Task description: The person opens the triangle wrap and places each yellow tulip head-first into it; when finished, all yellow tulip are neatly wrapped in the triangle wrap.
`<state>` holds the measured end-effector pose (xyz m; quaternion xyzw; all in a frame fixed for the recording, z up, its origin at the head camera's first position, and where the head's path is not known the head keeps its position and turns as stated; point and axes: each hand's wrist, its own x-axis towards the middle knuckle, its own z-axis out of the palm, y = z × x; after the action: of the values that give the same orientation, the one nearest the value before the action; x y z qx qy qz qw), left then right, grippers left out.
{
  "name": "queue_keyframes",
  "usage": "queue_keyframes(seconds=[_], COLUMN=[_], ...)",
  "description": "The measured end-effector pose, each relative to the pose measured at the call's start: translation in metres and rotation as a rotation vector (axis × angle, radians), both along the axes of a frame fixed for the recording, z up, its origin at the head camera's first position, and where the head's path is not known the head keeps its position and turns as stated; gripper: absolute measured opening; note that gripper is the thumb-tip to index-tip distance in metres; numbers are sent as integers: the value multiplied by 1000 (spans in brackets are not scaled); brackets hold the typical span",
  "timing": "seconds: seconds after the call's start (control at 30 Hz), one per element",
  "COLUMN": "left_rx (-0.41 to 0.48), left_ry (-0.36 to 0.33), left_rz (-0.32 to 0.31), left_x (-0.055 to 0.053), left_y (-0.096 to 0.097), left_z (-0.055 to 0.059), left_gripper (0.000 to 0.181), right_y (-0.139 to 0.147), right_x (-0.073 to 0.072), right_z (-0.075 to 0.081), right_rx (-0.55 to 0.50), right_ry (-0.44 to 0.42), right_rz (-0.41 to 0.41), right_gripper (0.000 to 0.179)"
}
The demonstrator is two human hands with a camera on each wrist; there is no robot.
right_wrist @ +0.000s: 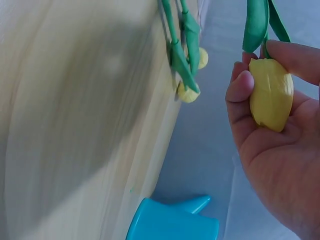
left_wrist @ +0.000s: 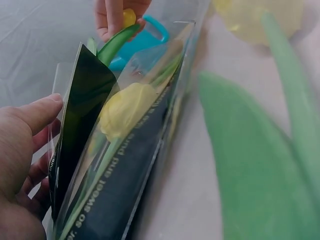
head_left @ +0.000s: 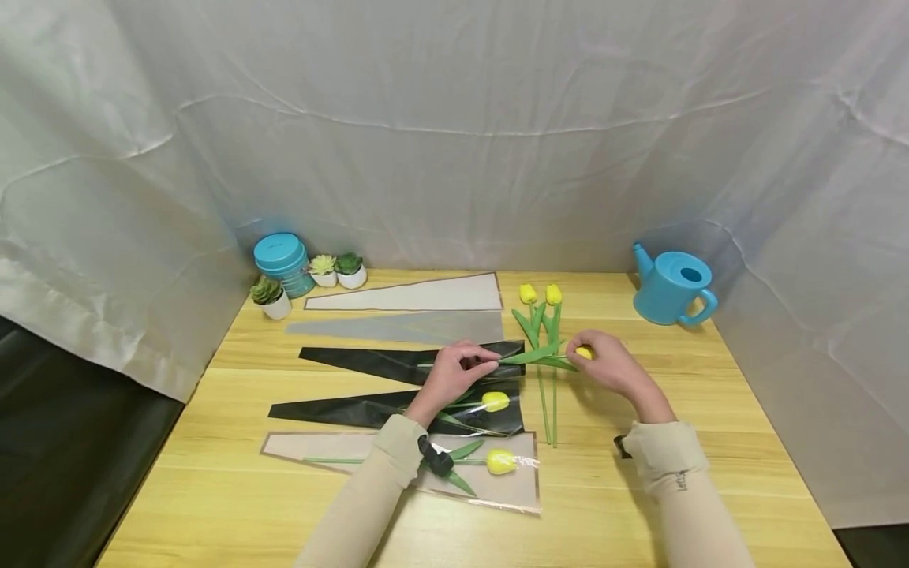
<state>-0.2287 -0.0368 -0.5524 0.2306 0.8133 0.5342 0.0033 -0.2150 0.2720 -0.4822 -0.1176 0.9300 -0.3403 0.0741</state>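
Note:
My right hand [head_left: 611,367] pinches a yellow artificial tulip [right_wrist: 271,95] just below its bloom, the bloom lying against the fingers. Its green leaves point left, and its stem runs into the mouth of a black flower sleeve [head_left: 355,361]. With thumb and fingers, my left hand [head_left: 454,375] holds that sleeve near its wide end; in the left wrist view the clear front stands apart from the black back [left_wrist: 87,100]. Nearer me, a second black sleeve [head_left: 312,411] contains a tulip [head_left: 495,401]. Partly under the left forearm, a pale pink sleeve [head_left: 525,493] contains another tulip [head_left: 501,462].
Two loose tulips [head_left: 553,294] lie beyond the sleeves' wide ends, stems toward me. Farther back are a grey sleeve [head_left: 398,326] and a white sleeve [head_left: 433,294]. A blue watering can [head_left: 663,292] stands back right; a blue jar [head_left: 280,256] and small potted succulents [head_left: 351,272] stand back left.

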Motion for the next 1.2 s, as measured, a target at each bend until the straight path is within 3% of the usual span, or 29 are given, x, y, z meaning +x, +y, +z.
queue_keyframes(seconds=[0.53, 1.2], left_rx=[31, 19], left_ry=[11, 45], left_rz=[-37, -37], left_x=[6, 7], left_y=[9, 13], left_z=[3, 4], left_gripper=[17, 17], right_y=[-26, -47], right_x=[-1, 0], right_z=[-9, -13], right_rx=[-44, -69], right_ry=[-30, 4], right_rz=[17, 15], right_gripper=[11, 12])
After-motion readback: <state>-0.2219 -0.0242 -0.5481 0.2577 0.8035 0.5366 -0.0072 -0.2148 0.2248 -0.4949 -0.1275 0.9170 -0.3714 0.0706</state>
